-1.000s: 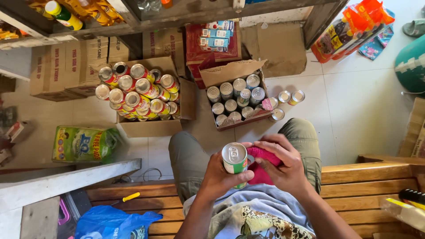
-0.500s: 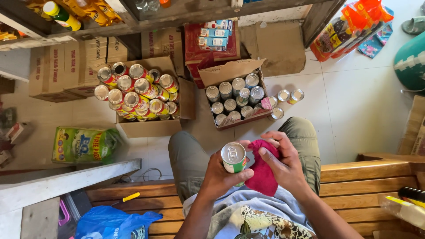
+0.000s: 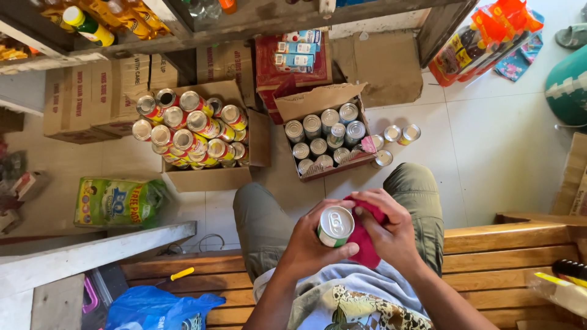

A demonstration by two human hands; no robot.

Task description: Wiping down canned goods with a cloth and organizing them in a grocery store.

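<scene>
the left hand (image 3: 309, 247) wraps its fingers round a small tin can (image 3: 335, 225), top up over the lap so the lid faces the person. the right hand (image 3: 391, 235) pinches a red cloth (image 3: 365, 244) against the can's side. on the floor ahead, two open cardboard boxes (image 3: 211, 178) hold more cans, within reach.

Red cloth (image 3: 365, 239) mostly hidden by right hand (image 3: 391, 231).

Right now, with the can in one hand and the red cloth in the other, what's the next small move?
Probably turn the can slightly in the left hand so the red cloth, pressed to its side by the right hand, reaches a fresh strip of the wall.
</scene>
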